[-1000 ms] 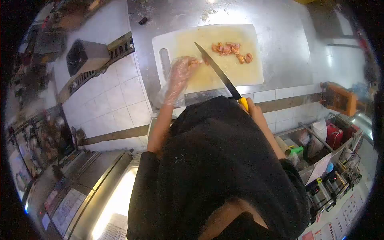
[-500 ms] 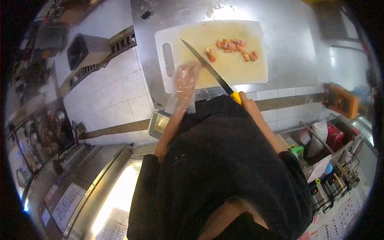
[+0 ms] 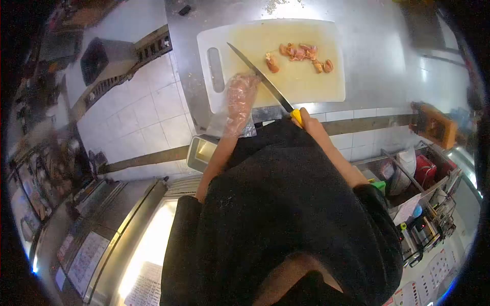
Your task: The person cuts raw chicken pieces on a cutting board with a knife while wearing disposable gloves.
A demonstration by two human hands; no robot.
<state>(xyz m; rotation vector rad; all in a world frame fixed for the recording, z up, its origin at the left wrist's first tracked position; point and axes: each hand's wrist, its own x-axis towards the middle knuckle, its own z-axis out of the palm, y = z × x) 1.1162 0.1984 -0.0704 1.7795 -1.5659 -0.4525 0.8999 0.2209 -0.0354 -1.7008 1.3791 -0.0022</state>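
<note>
My right hand (image 3: 309, 122) is wrapped round the yellow handle of a long kitchen knife (image 3: 263, 80). Its blade slants up and left across a white cutting board (image 3: 316, 93). In a clear plastic glove, my left hand (image 3: 241, 94) is over the board's lower left, its bunched fingertips close beside the blade. What those fingers hold, if anything, is hidden. One piece of raw meat (image 3: 272, 62) lies just right of the blade. Farther right is a cluster of cut meat pieces (image 3: 298, 51), with smaller bits (image 3: 323, 66) beside it.
The board rests on a steel worktop (image 3: 370, 61). A small dark object (image 3: 185, 10) and scattered crumbs lie at its far side. Below the board's left corner is a pale rectangular container (image 3: 201, 154). Divided bins (image 3: 403, 176) stand to the right.
The view has shifted slightly, and the board appears a little higher. My gloved left hand stays beside the blade, now less blurred. The knife remains in my right hand.
</note>
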